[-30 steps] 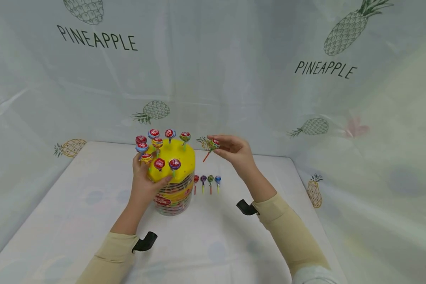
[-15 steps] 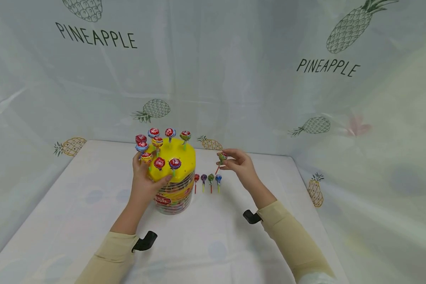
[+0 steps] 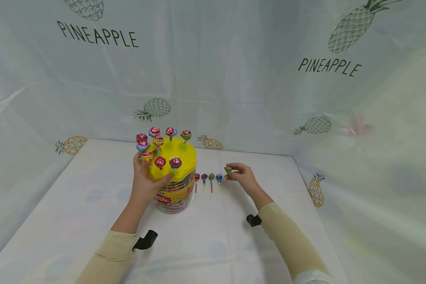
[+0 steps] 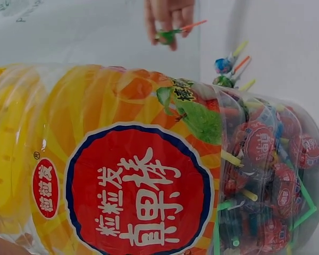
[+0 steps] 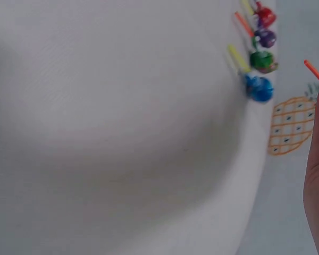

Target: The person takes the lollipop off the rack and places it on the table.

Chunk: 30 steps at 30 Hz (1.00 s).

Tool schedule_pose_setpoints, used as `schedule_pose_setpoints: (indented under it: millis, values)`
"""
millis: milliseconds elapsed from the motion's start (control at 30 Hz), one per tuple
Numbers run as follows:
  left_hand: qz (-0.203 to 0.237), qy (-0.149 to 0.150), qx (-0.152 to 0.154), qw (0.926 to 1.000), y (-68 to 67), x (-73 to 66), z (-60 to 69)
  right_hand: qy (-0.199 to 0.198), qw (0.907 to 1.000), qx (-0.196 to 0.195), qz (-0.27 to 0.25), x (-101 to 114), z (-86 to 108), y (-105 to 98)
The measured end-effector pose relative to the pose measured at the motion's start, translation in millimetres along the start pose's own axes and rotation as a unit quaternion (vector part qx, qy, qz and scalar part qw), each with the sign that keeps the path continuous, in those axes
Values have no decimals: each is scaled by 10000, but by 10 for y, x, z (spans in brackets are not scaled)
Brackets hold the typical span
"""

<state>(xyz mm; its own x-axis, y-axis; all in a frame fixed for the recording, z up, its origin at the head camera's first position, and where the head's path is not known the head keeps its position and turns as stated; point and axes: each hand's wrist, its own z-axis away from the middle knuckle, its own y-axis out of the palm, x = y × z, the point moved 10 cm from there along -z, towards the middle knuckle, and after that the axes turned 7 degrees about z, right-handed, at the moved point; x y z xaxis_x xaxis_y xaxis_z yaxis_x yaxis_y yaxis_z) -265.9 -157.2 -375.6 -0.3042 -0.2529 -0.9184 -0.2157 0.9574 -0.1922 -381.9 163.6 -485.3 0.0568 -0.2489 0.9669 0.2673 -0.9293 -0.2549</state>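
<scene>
My left hand (image 3: 143,182) grips the yellow lid (image 3: 188,156) of a clear lollipop jar (image 3: 173,199) from its left side, the thumb across the front. Several wrapped lollipops stand upright in the lid, among them a purple and red one (image 3: 175,162). To the right of the jar, my right hand (image 3: 244,176) pinches a green lollipop (image 3: 228,169) by its head. The orange stick (image 5: 315,73) of that lollipop sticks out past the fingers. The held lollipop is just right of a blue lollipop (image 3: 219,177) lying at the row's end.
The row on the white table (image 3: 206,232) also has a red lollipop (image 3: 197,177), a purple one (image 3: 204,177) and another green one (image 3: 211,177). More lollipops (image 4: 271,180) fill the jar. A pineapple-print curtain (image 3: 216,71) hangs behind the table.
My right hand has come down and to the right with the green lollipop, from beside the lid to the row's right end. The left hand stays on the jar.
</scene>
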Motion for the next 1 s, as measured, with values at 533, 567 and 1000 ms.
schedule_pose_setpoints:
  millis: [533,567,1000]
  values:
    - [-152,37,-107,9998,-15,-8,4,1077,9814,-298,1562,-609,-143,-59]
    - [-171,38,-117,9998,-15,-12,7,1067,9807,-298,1611,-614,-145,-65]
    - [-63,102,-44,9999,-38,-16,-40,1020,9665,-320,2332,-643,-211,-78]
